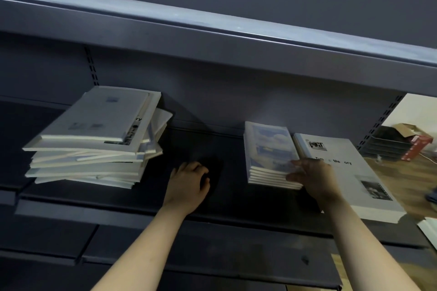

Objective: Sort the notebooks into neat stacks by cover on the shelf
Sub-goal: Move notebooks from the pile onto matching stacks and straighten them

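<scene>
On the dark shelf [227, 149] a messy pile of mixed notebooks [94, 139] leans at the left. A neat stack of sky-cover notebooks [269, 149] stands right of centre. Beside it lies a white notebook [354, 172] printed with black text and a photo. My right hand [309, 177] touches the front right corner of the sky-cover stack, fingers spread against its edges. My left hand [191, 182] rests on the bare shelf between the pile and the stack, fingers curled, holding nothing.
An upper shelf [212, 30] overhangs the work area. Past the shelf's right end are a wooden floor, dark stacked trays [385, 144] and a red and cardboard box [416, 142]. Another white notebook corner [430, 231] shows at the lower right.
</scene>
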Action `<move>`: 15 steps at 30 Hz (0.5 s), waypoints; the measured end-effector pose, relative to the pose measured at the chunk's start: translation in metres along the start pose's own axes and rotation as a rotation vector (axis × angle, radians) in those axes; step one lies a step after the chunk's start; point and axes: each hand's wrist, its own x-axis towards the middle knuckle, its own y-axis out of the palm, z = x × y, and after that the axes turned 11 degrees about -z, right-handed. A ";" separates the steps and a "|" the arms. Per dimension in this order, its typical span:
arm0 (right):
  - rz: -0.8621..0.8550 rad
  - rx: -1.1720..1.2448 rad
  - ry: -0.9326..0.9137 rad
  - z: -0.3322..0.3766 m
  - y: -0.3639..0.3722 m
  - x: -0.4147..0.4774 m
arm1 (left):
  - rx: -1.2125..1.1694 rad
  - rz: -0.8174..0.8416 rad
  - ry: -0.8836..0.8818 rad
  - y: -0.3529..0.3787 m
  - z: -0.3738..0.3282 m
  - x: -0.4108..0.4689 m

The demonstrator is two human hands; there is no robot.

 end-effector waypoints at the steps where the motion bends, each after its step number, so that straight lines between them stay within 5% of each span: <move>1: -0.016 -0.002 -0.003 0.000 0.000 -0.003 | 0.000 0.000 -0.001 0.000 0.000 0.000; 6: -0.008 -0.188 -0.093 -0.001 0.008 -0.018 | -0.002 0.000 -0.003 0.001 0.000 -0.002; 15: 0.007 -0.142 -0.009 0.003 0.013 -0.029 | -0.011 0.004 0.016 0.002 0.001 -0.002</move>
